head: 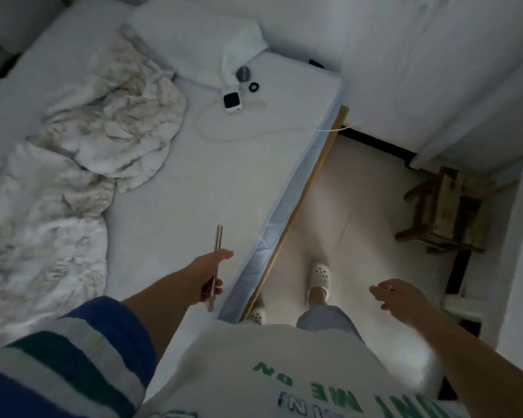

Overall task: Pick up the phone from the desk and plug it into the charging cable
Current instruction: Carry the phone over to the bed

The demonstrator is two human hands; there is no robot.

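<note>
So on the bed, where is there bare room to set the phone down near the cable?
The bare mattress is free between the crumpled duvet and the bed's right edge, below the white cable. It is crowded near the pillow, around the small white charger block. The left hand holds the phone; the right hand is empty.

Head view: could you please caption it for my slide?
Left hand carries the phone edge-on above the bed; white cable lies ahead.
</note>
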